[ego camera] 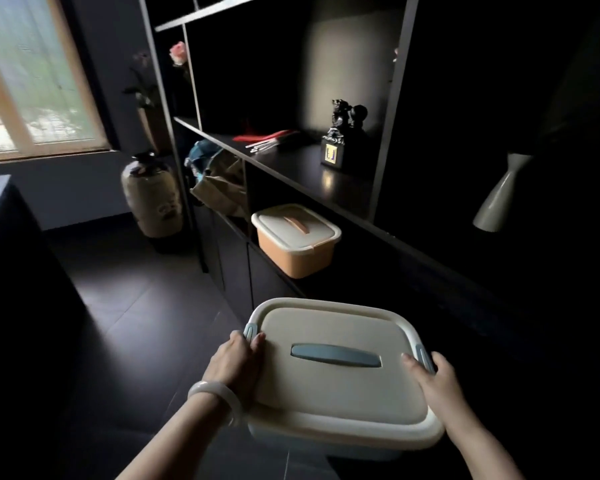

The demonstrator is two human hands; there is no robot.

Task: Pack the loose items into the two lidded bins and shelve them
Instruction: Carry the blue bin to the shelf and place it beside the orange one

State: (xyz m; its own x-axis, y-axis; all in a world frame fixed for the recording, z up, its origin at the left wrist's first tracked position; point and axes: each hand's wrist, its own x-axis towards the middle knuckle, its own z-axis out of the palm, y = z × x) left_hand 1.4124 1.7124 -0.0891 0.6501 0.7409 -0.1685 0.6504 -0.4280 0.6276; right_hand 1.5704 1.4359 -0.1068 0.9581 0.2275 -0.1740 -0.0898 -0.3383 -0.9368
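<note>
I hold a lidded bin (340, 407) with a cream lid and a blue handle in front of me, above the dark floor. My left hand (234, 363) grips its left side by the blue clasp. My right hand (435, 382) grips its right side by the other clasp. The lid is closed and the contents are hidden. A second bin (297, 242), orange with a cream lid and an orange handle, stands closed on the lower shelf of the black shelving unit (305, 168).
The upper shelf holds red items (267, 137) and a dark figurine (342, 136). Bags (215, 181) fill the lower compartment left of the orange bin. A ceramic jar (151, 194) stands on the floor. A white vase (499, 194) is at right.
</note>
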